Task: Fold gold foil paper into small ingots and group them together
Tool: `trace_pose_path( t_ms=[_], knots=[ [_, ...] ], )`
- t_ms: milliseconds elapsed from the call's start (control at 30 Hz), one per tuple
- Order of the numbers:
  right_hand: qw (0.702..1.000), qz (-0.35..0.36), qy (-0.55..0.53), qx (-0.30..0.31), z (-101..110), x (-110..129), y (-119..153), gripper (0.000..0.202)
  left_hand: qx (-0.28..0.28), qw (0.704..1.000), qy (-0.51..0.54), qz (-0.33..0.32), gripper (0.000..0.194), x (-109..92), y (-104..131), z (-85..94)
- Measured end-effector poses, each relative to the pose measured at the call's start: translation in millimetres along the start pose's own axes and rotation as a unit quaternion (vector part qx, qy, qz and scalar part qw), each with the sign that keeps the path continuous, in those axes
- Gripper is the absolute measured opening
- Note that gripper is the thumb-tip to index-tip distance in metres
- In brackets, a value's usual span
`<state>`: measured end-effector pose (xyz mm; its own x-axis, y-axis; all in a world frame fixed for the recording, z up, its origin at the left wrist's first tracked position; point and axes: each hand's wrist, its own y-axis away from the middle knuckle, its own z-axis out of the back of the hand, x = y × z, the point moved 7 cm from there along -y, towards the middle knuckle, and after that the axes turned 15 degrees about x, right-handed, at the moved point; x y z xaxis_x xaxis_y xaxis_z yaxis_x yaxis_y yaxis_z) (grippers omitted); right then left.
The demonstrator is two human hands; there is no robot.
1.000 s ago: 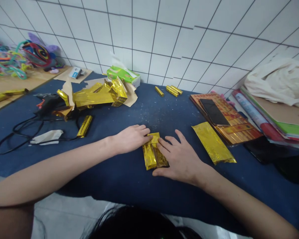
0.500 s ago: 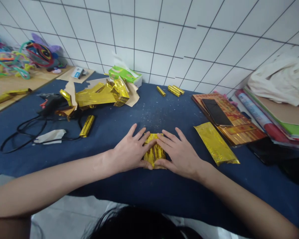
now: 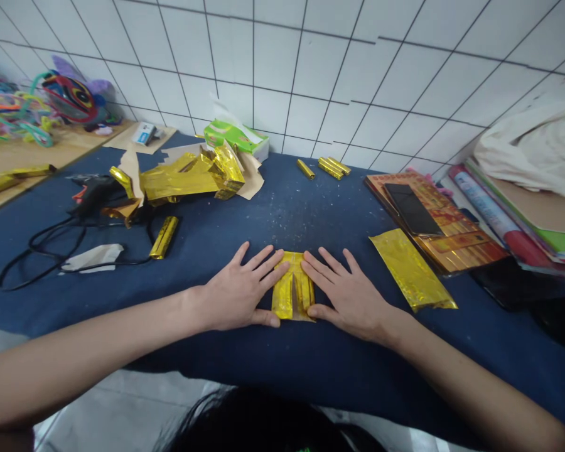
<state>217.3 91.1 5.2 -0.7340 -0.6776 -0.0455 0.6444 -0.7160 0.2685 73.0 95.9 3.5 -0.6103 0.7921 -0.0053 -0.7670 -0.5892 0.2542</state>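
A small piece of folded gold foil paper (image 3: 283, 295) lies on the dark blue cloth in front of me. Its two side flaps meet near the top and part toward the bottom, where the brown inner face shows. My left hand (image 3: 245, 285) rests flat with spread fingers, its fingertips on the left flap. On the other side, my right hand (image 3: 346, 289) lies flat too, fingers spread and tips touching the right flap. To the right of that hand is a larger flat strip of gold paper (image 3: 412, 269).
Crumpled gold paper (image 3: 179, 182), a black glue gun (image 3: 96, 194) with its cord and a gold roll (image 3: 164, 238) lie at left. Several small gold rolls (image 3: 330, 167) and a green tissue box (image 3: 235, 135) are at the back. A phone (image 3: 412, 208) rests on stacked gold-orange sheets (image 3: 471, 245) at right.
Both hands have slid slightly apart, off the middle of the folded paper. More of its flaps and the gap between them now shows.
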Motion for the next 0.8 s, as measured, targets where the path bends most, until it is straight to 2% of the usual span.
trace_pose_path(
  t_ms=[100,200,367,433,467,567,700,800],
  knots=[
    [1.0,-0.016,0.012,-0.011,-0.2,-5.9,0.6,0.07,0.008,1.0,0.004,-0.012,0.086,3.1,-3.5,-0.2],
    [0.997,-0.064,0.025,-0.027,0.7,-19.6,1.4,0.068,0.01,1.0,0.008,-0.021,0.086,7.7,-9.7,5.2],
    [0.997,-0.066,0.034,-0.02,-0.7,-29.1,1.3,0.071,0.018,0.999,0.034,-0.019,0.076,17.2,-16.7,30.7],
    [0.998,-0.058,0.034,-0.016,-0.6,-28.1,0.6,0.072,-0.008,0.999,0.036,-0.002,0.075,20.3,-20.0,42.9],
    [0.998,-0.051,0.034,-0.014,-0.5,-26.6,0.0,0.073,-0.02,0.999,0.03,-0.014,0.078,17.8,-22.4,46.0],
    [0.999,-0.027,0.024,-0.009,-1.0,-21.7,-2.0,0.074,-0.001,0.998,0.021,-0.058,0.086,7.3,-32.0,35.3],
    [1.0,-0.015,-0.004,0.003,-3.7,-21.3,-3.6,0.073,0.03,0.997,0.041,-0.06,0.093,4.4,-35.9,9.8],
    [0.999,-0.02,-0.022,0.013,-5.0,-23.5,-3.1,0.071,0.031,0.997,0.045,-0.061,0.093,6.2,-32.6,3.9]
  ],
)
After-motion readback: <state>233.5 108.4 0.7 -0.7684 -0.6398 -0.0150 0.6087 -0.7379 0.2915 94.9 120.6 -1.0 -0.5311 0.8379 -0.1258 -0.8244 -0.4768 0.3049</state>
